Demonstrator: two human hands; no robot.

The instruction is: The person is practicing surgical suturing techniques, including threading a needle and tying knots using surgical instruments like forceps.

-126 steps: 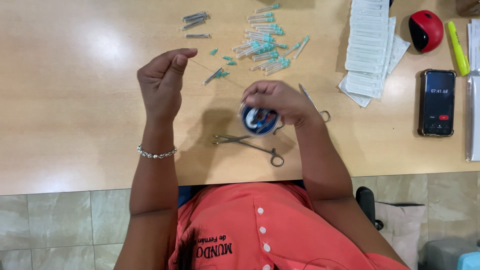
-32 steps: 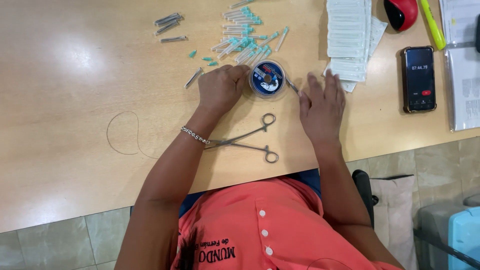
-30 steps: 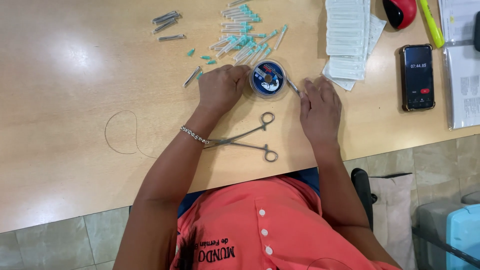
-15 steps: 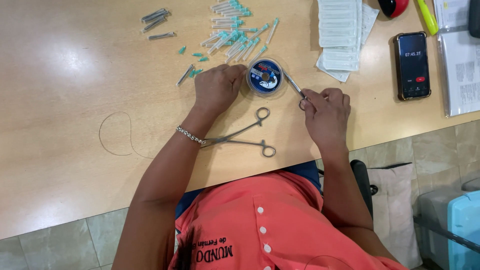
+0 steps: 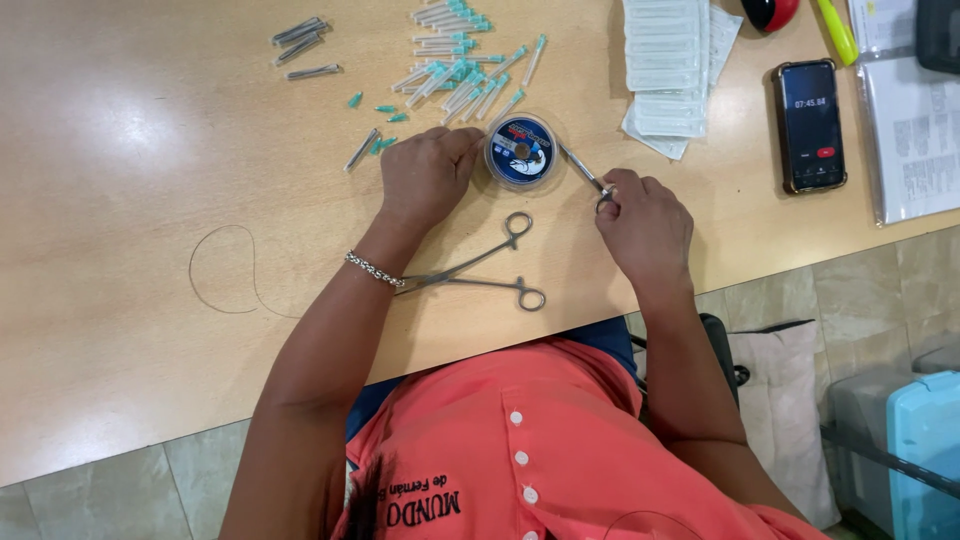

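My left hand (image 5: 425,175) rests on the wooden table (image 5: 130,150), its fingers touching the left side of a small round blue spool of thread (image 5: 521,152). My right hand (image 5: 645,225) grips the handles of small metal scissors (image 5: 583,170), whose tip points at the spool's right side. Steel forceps (image 5: 487,272) lie open-handled on the table below my left hand, partly under its wrist. A cut loop of thin dark thread (image 5: 222,270) lies to the left.
Several teal-capped needles (image 5: 460,70) and grey tubes (image 5: 300,35) lie at the back. Stacked white sterile packets (image 5: 668,70), a phone (image 5: 810,125), a red object (image 5: 768,12), a yellow marker (image 5: 838,30) and papers (image 5: 915,130) are on the right.
Both hands came down from holding thread above the spool. The left hand now rests against the spool; the right hand has picked up the scissors beside it. A thread loop lies at left.
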